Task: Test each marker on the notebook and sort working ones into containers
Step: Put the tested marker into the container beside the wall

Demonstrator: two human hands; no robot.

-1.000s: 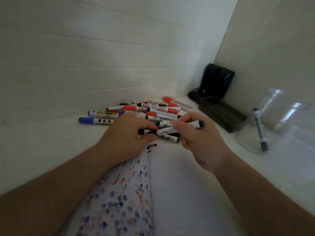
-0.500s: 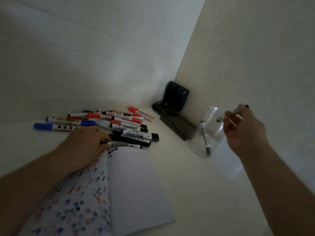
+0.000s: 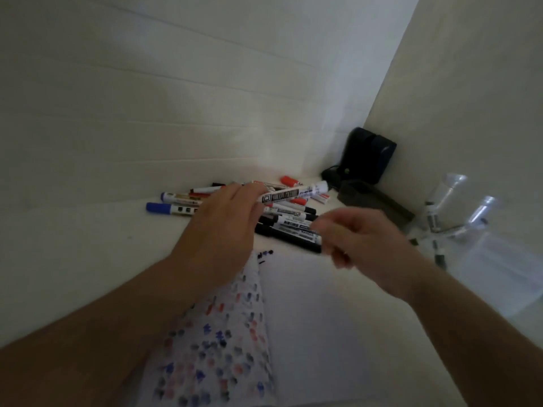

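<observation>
We hold a white marker (image 3: 295,194) pinched in our left hand (image 3: 224,227), lifted above the marker pile (image 3: 282,212) near the worktop's back edge. Our right hand (image 3: 364,242), blurred and loosely curled, grips nothing. The notebook (image 3: 308,318) lies open at the front edge; clear containers (image 3: 458,218) stand by the right edge.

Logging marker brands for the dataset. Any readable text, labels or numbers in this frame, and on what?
None can be read.
Marker held in the left hand: dark label print, too blurred.
Markers in the pile: barrel labels, too small and blurred.
Notebook: only test scribbles, no words.
</observation>
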